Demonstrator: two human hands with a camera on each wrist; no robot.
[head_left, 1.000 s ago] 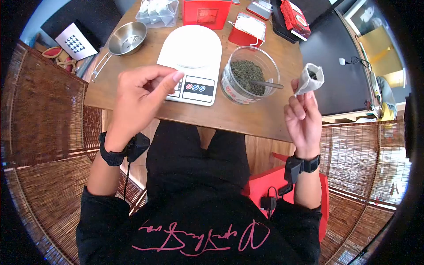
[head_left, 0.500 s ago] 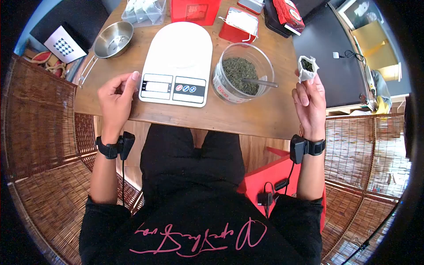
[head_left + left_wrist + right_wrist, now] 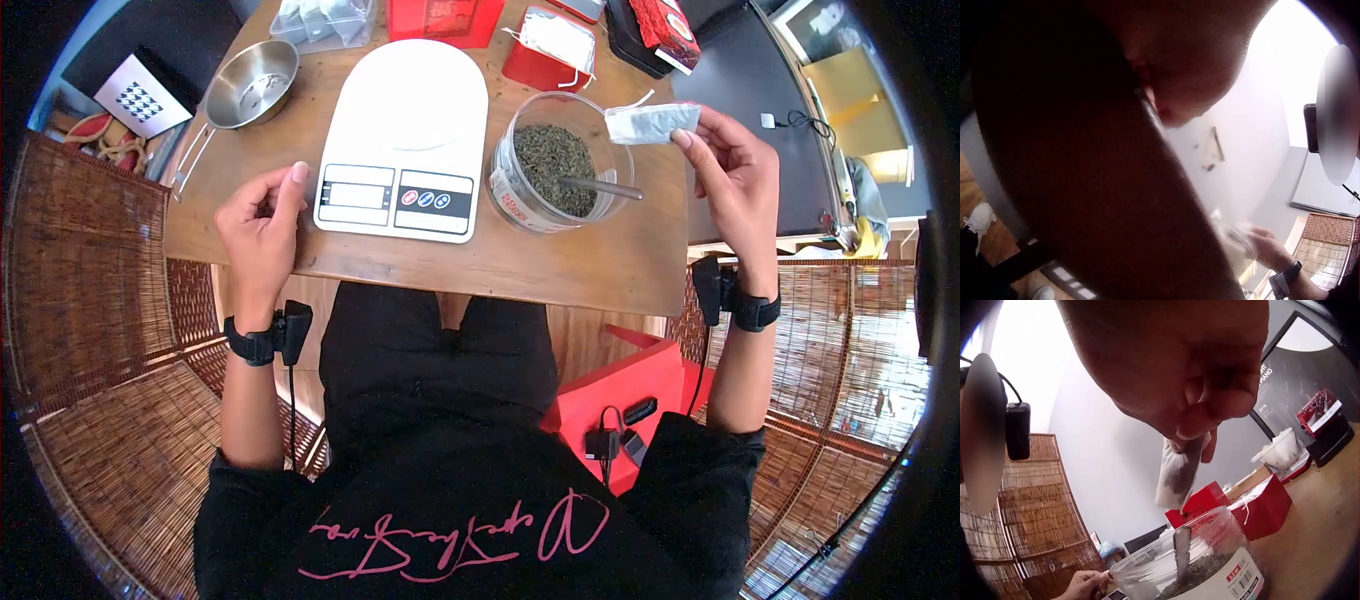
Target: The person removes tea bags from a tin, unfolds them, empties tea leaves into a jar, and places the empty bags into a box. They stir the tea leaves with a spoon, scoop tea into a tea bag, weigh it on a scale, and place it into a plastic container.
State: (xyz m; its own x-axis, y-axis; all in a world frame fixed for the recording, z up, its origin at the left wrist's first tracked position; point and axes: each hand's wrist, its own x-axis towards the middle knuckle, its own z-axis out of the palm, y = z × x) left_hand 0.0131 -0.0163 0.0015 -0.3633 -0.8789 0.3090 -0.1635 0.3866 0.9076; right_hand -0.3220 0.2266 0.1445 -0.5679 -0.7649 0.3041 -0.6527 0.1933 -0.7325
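My right hand [image 3: 738,165] pinches a small white drawstring tea bag [image 3: 652,124] between thumb and fingers. The bag is tipped with its far end pointing down over the clear tub [image 3: 1213,530], and dark contents show through its cloth. Dried tea leaves [image 3: 550,165] fill part of the tub, and a metal spoon [image 3: 605,187] leans in them against the rim. Beside the left edge of the white kitchen scale [image 3: 400,110], my left hand [image 3: 258,220] rests at the table's front edge, fingers loosely curled and nothing visible in them.
A steel pan [image 3: 252,85] with a wire handle stands left of the scale. Behind are a plastic box of white bags [image 3: 325,22], a red box [image 3: 445,20] and a red tin of bags [image 3: 550,55]. A red packet [image 3: 665,35] lies at the back right.
My right hand has turned over and moved left, tipping the bag from mouth-up to over the tub. My left hand has drawn back from the scale to the table edge.
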